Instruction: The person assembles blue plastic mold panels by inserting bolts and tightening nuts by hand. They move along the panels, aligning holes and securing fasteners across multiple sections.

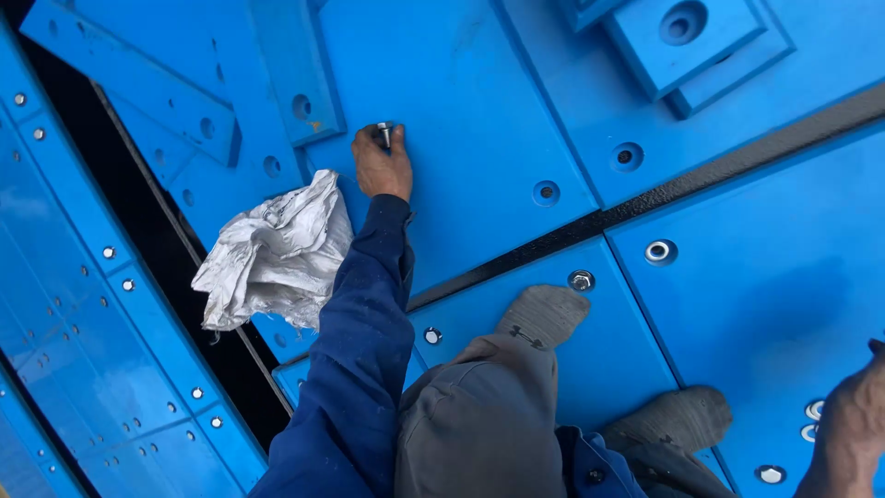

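Bright blue plastic panels (pixel 479 120) covered the whole floor underfoot, butted edge to edge with dark seams between them and dotted with countersunk holes, some already filled with shiny bolt heads.

Nearest, the person crouched on the panels, two grey-socked feet planted flat, one sock (pixel 544 314) beside a seated bolt (pixel 581 279), likely to keep weight low and the work within arm's reach. The right hand (pixel 853 424) rested at the lower right edge of the view near more bolt heads; whether it was clenched or loose could not be told.

Farther out, a crumpled white sack (pixel 275 251) lay by the dark gap at the panels' left edge, close enough to serve the reaching arm.

Farthest, the left hand (pixel 382 166), in a dark blue sleeve, pinched a short steel bolt (pixel 384 134) upright over a hole, fingers closed round its shank, apparently to keep it straight. The bolt looked silvery, with a wider head.
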